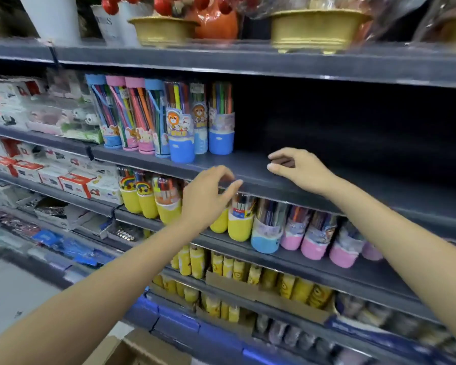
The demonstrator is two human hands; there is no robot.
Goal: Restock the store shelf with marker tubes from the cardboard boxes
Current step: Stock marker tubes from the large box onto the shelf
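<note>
Head view: both hands, left (206, 196) and right (298, 168), loosely curled, holding nothing.

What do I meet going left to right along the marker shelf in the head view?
White boxes → panda packs → pink and blue marker tubes → blue-capped tubes → bare shelf, with the right hand over it.

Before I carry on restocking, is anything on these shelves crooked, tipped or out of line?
Yes. On the shelf by the hands, the marker tubes stand mixed: some cap up, others cap down. One blue-capped tube sits forward of the row. To their right that shelf is bare.
</note>
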